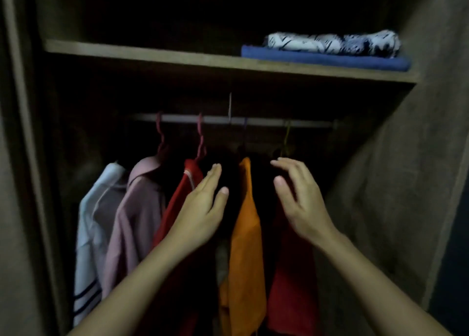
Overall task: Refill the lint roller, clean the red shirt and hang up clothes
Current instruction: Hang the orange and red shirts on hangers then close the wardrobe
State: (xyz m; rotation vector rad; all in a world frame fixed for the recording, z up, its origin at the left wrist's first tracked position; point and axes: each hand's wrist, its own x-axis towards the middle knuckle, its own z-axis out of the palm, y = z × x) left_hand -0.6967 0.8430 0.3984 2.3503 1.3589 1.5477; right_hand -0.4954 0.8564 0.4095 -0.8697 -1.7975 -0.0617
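1. Both hands are raised into the open, dark brown wooden wardrobe, and nothing is held by either.
2. The left hand is kept flat, with the fingers straight and together and the thumb apart. It lies against or just in front of the red shirt with a white-trimmed collar, at its 3 o'clock. Whether they touch cannot be told.
3. The right hand is spread, its fingers loosely bent, at 3 o'clock of the orange hanging garment.
4. The orange hanging garment is flanked by the two hands. This is judged a parting or straightening of the row, late in the hanging step.
5. The pale metal rail is hung, from 9 to 3 o'clock, with:
   - a white hooded top with dark stripes;
   - a pink top;
   - the red shirt;
   - the orange garment;
   - a second plain red garment, at 5 o'clock of the right hand.
   Which red piece was cleaned cannot be told.
6. On the wooden shelf at 12 o'clock, a folded blue cloth is kept at 1 o'clock. A folded white-and-navy patterned cloth is stacked on it.
7. No lint roller is seen.
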